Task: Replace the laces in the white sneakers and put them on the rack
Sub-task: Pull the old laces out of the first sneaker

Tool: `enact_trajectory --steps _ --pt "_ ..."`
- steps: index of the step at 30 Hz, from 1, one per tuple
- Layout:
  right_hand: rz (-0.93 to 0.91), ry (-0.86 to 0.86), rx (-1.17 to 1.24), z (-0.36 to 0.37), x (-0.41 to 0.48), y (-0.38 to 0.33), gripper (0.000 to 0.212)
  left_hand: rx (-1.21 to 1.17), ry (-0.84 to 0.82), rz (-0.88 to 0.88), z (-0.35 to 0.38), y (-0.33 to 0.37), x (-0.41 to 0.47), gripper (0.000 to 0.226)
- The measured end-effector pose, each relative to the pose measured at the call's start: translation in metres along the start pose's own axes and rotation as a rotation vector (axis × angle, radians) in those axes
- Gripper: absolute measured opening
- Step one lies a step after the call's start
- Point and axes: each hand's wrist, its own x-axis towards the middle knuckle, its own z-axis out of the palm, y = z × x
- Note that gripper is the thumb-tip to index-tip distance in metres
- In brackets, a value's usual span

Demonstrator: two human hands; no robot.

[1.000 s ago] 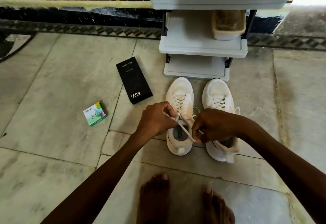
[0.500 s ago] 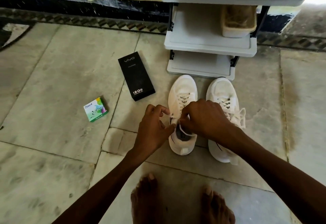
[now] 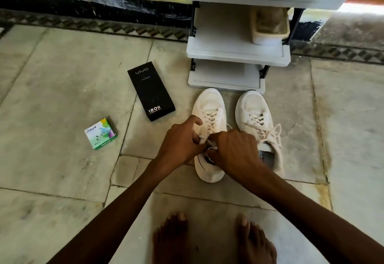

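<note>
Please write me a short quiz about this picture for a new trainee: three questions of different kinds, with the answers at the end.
1. Which sneaker do the left hand and the right hand work on?
2. True or false: the two sneakers stand on the rack.
3. What stands on the middle shelf of the rack? A) a tub B) a brush C) a bottle

Key
1. The left sneaker; both hands pinch its lace.
2. False: the left sneaker and the right sneaker stand on the floor in front of it.
3. A.
</note>
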Motion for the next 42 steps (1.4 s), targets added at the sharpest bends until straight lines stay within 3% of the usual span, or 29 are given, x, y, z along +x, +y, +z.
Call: enact_trajectory --steps 5,9,14,19,24,29,32,36,40,42 --pt "0.092 0.113 0.175 0.021 -0.001 0.001 0.02 -0.028 -0.073 0.031 -0.005 -0.004 0.006 0.055" --pt "0.065 0.203 0.297 0.022 0.0 0.007 0.016 -0.001 -0.069 0.026 -0.006 -0.004 0.009 0.051" --pt "0.088 0.069 0.209 0.001 -0.008 0.008 0.015 0.011 0.013 -0.002 0.001 -0.001 0.007 0.051" --pt "0.063 0.019 0.682 -0.031 -0.013 0.021 0.005 -0.004 0.029 -0.03 0.001 -0.006 0.001 0.055" --pt "0.029 0.239 0.804 -0.015 -0.029 0.033 0.004 -0.022 0.043 -0.05 0.005 -0.004 -0.002 0.044" --pt "0.1 0.016 1.52 -0.015 -0.028 0.025 0.023 -0.057 0.092 -0.078 0.011 0.001 -0.011 0.036" --pt "0.289 -0.025 1.739 -0.007 -0.012 0.022 0.027 -0.099 0.162 -0.097 0.017 -0.004 -0.015 0.028" --pt "0.602 0.001 1.776 0.007 0.003 0.023 0.025 -0.148 0.251 -0.078 0.024 -0.004 -0.023 0.018" --pt "0.691 0.079 1.589 0.007 0.006 0.021 0.023 -0.094 0.27 -0.036 0.025 -0.001 -0.024 0.016" --pt "0.642 0.149 1.486 -0.005 0.008 0.02 0.022 -0.07 0.272 -0.011 0.025 -0.002 -0.022 0.019"
